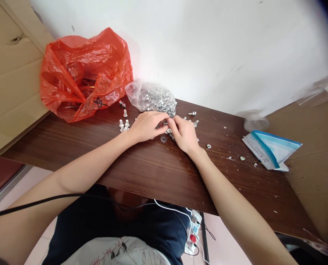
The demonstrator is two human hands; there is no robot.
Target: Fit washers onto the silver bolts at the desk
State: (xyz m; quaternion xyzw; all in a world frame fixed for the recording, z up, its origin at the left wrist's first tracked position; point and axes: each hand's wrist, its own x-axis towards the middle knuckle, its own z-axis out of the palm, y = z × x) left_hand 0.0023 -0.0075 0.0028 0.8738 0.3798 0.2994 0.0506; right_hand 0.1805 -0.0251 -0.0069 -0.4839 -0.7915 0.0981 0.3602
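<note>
My left hand point(149, 126) and my right hand point(184, 133) meet over the dark wooden table point(142, 165). Thumbs and fingers of both are pinched together on a small metal bolt point(165, 123), mostly hidden by the fingertips. Just below lie a flat washer point(163, 139) and other loose hardware partly covered by my right hand. Several bolts point(121, 125) stand upright to the left of my left hand. Behind the hands, a clear plastic bag point(155, 97) bulges with metal fasteners. One bolt with a nut point(192, 113) lies beyond my right hand, and a nut point(209, 146) is to its right.
A red plastic bag point(86, 73) sits at the back left beside cardboard point(12, 70). On the right are a blue-and-white packet point(273, 149), a clear round container point(256, 122) and scraps. A black cable point(42, 200) crosses my left arm; a power strip point(194, 228) is below the table.
</note>
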